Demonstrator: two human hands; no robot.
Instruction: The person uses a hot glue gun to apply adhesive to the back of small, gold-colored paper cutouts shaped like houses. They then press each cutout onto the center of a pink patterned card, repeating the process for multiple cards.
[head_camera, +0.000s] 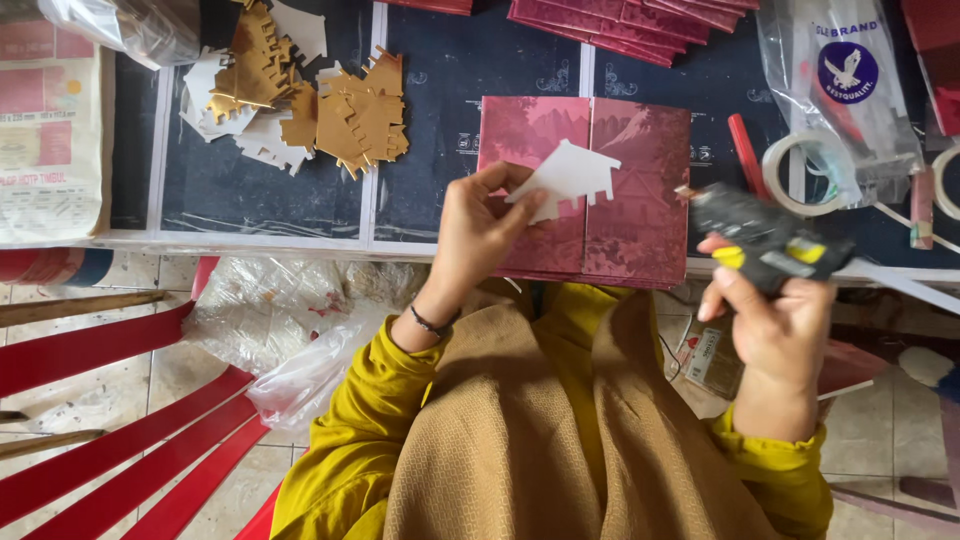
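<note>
A white house-shaped cutout (566, 178) is pinched between the fingers of the left hand (478, 228) and held over a maroon folded card (600, 190), which lies at the near edge of the counter (440, 60). A black glue gun (762, 235) is gripped by the closed right hand (775, 320) just beside the card's right side. A heap of gold and white cutouts (300, 105) lies toward the far left corner. Tape rolls (800, 175) and a plastic bag (850, 90) are seen at the right edge.
</note>
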